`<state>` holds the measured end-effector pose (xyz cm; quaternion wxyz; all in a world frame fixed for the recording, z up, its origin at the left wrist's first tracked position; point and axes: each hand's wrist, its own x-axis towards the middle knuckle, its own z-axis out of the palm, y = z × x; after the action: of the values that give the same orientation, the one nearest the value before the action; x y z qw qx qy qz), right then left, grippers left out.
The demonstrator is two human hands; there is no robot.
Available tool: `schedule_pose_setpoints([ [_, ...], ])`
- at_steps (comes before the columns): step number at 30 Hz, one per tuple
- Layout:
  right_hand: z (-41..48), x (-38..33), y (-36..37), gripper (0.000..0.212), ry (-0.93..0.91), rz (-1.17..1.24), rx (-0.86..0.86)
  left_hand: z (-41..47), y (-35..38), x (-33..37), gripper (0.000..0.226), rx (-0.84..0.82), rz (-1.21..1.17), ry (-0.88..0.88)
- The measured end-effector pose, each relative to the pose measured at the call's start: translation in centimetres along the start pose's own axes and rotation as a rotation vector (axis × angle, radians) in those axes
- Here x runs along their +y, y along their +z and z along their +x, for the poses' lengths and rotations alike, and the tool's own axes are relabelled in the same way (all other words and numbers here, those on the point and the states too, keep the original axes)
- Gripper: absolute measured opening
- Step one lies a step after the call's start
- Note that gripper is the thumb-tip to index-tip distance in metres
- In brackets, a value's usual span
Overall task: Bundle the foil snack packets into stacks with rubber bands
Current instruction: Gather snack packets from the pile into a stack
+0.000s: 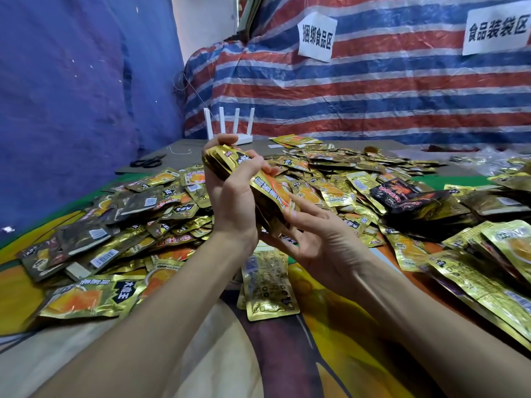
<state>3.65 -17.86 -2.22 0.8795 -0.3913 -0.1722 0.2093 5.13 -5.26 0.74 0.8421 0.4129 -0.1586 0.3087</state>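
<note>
Forearms [161, 311] raised: left hand [230, 196] grips packet stack [267, 193], right hand [321, 242] seemingly cradles it.

I log the held stack of packets [270, 193] at frame centre as glossy gold foil, crinkled; the loose packets [330, 182] around it look the same. Black packet [402, 193], right of centre: glossy film. Striped tarp [373, 90], upper right: woven plastic with a sheen. Signs [316, 35]: matt white paper. Router [230, 124]: smooth white plastic

Makeshift packing workshop: tarp walls [373, 90], zone signs [316, 37].
</note>
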Motion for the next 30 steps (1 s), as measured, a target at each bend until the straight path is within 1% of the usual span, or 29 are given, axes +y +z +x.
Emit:
schedule_pose_setpoints([
  [4, 0.1, 0.3, 0.2, 0.064, -0.035, -0.035, 0.047, -0.3, 0.2, -0.1, 0.042, 0.041, 0.001, -0.004],
  [7, 0.0, 0.2, 0.3, 0.068, -0.072, -0.088, 0.11, -0.9, 0.5, -0.6, 0.033, 0.084, 0.034, -0.024],
  [10, 0.0, 0.1, 0.1, 0.072, -0.129, -0.149, 0.176, -1.1, 0.6, -1.1, 0.024, 0.161, -0.02, -0.137],
  [11, 0.1, 0.0, 0.1, 0.072, -0.149, -0.169, 0.186, -1.1, 0.6, -1.2, 0.028, 0.182, -0.014, -0.179],
  [13, 0.1, 0.0, 0.0, 0.069, -0.187, -0.2, 0.197, -1.1, 0.4, -1.4, 0.043, 0.196, 0.083, -0.222],
  [16, 0.2, 0.1, -0.1, 0.071, -0.202, -0.218, 0.213, -1.0, 0.1, -1.6, 0.036, 0.192, 0.2, -0.197],
  [20, 0.1, 0.1, 0.1, 0.075, -0.207, -0.207, 0.212, -0.6, 0.0, -1.6, 0.042, 0.206, 0.22, -0.217],
  [22, 0.1, 0.0, 0.1, 0.075, -0.215, -0.198, 0.208, -0.6, -0.1, -1.7, 0.041, 0.208, 0.232, -0.193],
  [26, 0.1, -0.4, -0.1, 0.068, -0.206, -0.177, 0.151, -0.6, -0.3, -1.9, 0.042, 0.167, 0.247, -0.173],
  [30, -0.1, -0.8, -0.4, 0.059, -0.171, -0.21, 0.093, -0.4, -0.5, -2.0, 0.049, 0.197, 0.231, -0.206],
])
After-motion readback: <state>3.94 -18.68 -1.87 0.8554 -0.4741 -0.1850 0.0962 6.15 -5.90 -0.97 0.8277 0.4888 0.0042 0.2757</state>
